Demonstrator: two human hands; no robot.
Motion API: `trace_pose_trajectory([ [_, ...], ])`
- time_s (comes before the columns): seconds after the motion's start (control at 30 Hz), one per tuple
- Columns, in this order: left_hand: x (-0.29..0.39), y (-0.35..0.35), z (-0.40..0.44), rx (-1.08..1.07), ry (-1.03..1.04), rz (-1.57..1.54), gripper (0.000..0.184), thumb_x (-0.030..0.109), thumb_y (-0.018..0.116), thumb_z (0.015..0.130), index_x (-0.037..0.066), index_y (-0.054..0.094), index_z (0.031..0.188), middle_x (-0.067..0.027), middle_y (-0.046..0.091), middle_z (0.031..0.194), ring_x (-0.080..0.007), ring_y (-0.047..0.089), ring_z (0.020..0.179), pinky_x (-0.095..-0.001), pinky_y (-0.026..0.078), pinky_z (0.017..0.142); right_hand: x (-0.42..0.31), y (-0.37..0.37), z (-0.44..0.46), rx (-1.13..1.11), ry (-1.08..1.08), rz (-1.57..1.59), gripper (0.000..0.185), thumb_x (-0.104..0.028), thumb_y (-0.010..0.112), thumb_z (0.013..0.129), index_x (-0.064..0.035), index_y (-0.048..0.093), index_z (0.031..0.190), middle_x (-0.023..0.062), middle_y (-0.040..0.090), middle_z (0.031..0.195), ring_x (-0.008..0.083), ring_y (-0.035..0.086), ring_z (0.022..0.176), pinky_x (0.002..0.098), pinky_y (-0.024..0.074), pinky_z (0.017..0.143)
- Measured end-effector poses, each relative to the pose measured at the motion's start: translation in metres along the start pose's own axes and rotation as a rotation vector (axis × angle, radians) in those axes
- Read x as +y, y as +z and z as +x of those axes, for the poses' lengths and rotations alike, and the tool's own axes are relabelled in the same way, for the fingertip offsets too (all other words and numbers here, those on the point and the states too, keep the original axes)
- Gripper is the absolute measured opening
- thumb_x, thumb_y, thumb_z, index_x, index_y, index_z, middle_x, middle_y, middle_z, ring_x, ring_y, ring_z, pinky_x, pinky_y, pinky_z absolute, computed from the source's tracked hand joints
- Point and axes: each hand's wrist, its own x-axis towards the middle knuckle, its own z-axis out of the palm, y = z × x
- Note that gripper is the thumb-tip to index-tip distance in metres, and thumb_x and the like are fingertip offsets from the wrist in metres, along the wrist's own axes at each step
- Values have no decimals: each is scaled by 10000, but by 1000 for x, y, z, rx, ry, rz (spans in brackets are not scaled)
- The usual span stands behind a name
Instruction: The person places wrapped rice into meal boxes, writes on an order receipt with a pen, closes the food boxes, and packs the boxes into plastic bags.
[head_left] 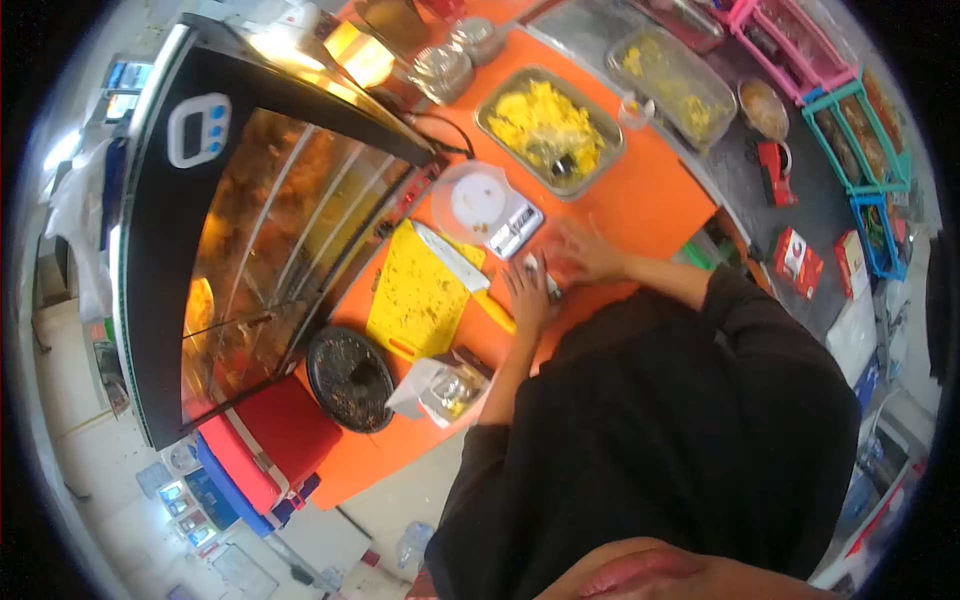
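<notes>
Two bare hands are working close together at the near edge of the orange counter (655, 205), as the head view shows. Between them lies a small pale and dark thing (553, 287), too unclear for me to name. The left hand (527, 297) reaches to it with its fingers a little bent; whether these fingers grasp it or only touch it, I cannot tell. The right hand (585, 254) comes from the right side and is blurred, so its grip also cannot be told.

Just beyond the hands is the white scale (480, 200), and farther stands the metal tray (540, 125) with yellow food (535, 110). At the left, the knife (455, 262) lies partly on the yellow board (415, 300), its yellow handle near the left hand. The black round tray (345, 385) is farther to the left.

I judge that the step in hand is a close handling of this small thing, apart from the food. Such a move asks for one hand to steady it, while the other fingers work, and for the wrist to keep away from the knife.
</notes>
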Motion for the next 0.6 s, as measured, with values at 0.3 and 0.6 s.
trace_pose_trajectory([
  [0.3, 62, -13, 34, -11, -109, 55, 994, 293, 723, 561, 196, 295, 1453, -210, 386, 1274, -346, 373, 1190, -591, 260, 901, -22, 8, -74, -209, 1007, 1557, 359, -345, 491, 976, -61, 640, 816, 4, 598, 699, 103, 563, 605, 247, 447, 548],
  [0.6, 200, -39, 92, 142, 122, 104, 972, 306, 742, 568, 193, 325, 1439, -229, 373, 1310, -366, 385, 1197, -577, 246, 924, 18, -67, -149, 400, 1023, 995, 327, -361, 590, 918, -43, 666, 932, 61, 658, 822, 183, 619, 757, 336, 498, 678],
])
